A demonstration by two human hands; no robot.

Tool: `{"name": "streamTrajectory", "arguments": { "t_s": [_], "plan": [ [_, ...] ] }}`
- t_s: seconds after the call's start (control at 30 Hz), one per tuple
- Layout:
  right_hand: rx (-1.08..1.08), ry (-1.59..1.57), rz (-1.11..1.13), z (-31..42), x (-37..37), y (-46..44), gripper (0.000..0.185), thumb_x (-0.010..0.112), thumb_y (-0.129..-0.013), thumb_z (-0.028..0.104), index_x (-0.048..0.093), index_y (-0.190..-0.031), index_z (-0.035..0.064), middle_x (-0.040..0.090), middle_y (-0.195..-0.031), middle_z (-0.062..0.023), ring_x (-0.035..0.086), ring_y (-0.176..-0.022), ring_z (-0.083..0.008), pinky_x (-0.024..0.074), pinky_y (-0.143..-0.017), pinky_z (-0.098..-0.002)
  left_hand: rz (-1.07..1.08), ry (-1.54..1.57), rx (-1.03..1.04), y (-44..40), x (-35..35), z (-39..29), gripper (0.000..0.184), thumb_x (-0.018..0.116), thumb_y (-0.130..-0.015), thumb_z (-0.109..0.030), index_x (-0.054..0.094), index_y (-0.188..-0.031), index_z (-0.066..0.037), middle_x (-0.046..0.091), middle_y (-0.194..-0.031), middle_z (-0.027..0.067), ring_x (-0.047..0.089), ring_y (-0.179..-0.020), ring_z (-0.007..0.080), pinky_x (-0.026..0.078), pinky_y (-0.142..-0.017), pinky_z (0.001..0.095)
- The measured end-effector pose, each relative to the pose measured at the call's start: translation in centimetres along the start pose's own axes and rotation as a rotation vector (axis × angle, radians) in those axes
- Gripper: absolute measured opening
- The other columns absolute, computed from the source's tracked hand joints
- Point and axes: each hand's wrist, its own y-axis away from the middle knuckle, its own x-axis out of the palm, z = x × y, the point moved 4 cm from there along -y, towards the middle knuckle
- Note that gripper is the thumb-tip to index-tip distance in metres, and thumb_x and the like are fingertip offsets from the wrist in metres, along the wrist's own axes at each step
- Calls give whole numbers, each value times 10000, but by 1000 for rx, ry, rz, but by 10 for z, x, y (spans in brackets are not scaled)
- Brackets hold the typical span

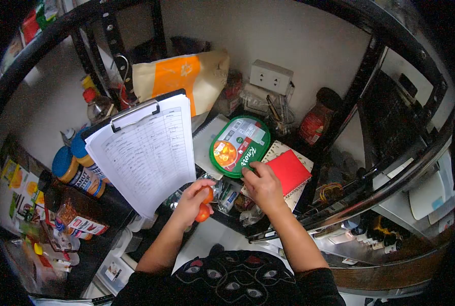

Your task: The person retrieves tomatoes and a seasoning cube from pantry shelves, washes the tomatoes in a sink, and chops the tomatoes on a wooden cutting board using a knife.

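Note:
Two small orange-red tomatoes [203, 212] are in my left hand [191, 200], its fingers curled round them. At the near edge of a green-rimmed Knorr tub [240, 145], my right hand [263, 187] has its fingertips and thumb closed on the rim. The tub's printed lid faces up; its underside is hidden. It lies partly over a spiral notebook [205, 138]. Right of it, a red notebook [289, 173] rests on a patterned spiral notebook [307, 159]. Left of my hands, a clipboard [142, 153] with handwritten sheets leans at a tilt.
Peanut butter jars [74, 171] and a dark jar with red flakes [79, 217] crowd the left. Behind stand an orange-and-cream bag [179, 76], a power socket [271, 76], a pen holder [281, 120] and a red-labelled jar [316, 120]. A black shelf rail [334, 209] curves along the right.

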Motion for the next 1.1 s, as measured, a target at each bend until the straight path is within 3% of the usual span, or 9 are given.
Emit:
{"name": "streamTrajectory", "arguments": {
  "t_s": [0.13,0.23,0.57,0.77,0.9,1.03,1.1],
  "plan": [
    [-3,-6,-4,-1,2,0,238,598,-709,67,607,-946,78,565,-1008,-146,581,-892,-321,514,-726,-383,-16,12,-33,4,-3,0,237,462,-912,-146,520,-1127,-64,538,-966,92,563,-594,205,514,-511,314],
    [-1,-8,-3,-2,3,0,234,600,-709,68,608,-943,79,565,-1003,-147,582,-886,-321,514,-721,-387,-10,40,-39,5,-3,-1,203,468,-918,-154,547,-1084,-67,494,-967,60,539,-687,152,512,-528,283],
    [57,-93,-65,-8,-3,-5,226,661,-709,87,623,-931,60,578,-982,-131,578,-887,-306,498,-735,-377,-17,47,-46,9,-7,1,212,467,-916,-145,547,-1094,-61,497,-954,64,533,-675,152,515,-532,290],
    [386,-290,-374,-43,-40,-23,231,697,-718,88,629,-931,28,613,-909,-138,591,-848,-288,475,-749,-352,-35,75,-41,15,-13,2,211,474,-912,-142,541,-1094,-59,500,-953,60,529,-716,155,514,-527,292],
    [538,-421,-410,-61,-36,-20,222,692,-726,87,627,-927,21,617,-885,-129,590,-835,-294,471,-733,-348,-50,83,-42,14,-16,6,211,481,-911,-150,539,-1093,-60,506,-957,57,533,-747,158,514,-523,296],
    [175,-195,-249,-26,-31,-30,215,686,-707,99,629,-902,28,599,-941,-137,579,-860,-301,476,-732,-364,-48,79,-68,15,-19,6,212,484,-913,-161,544,-1090,-62,516,-981,63,537,-761,160,520,-532,308],
    [134,-117,-97,-12,-17,-25,202,674,-716,119,625,-904,66,571,-969,-126,578,-874,-305,485,-749,-377,-58,84,-69,14,-19,4,212,484,-914,-165,547,-1089,-62,523,-982,65,541,-764,162,523,-539,312]
  ]
}}
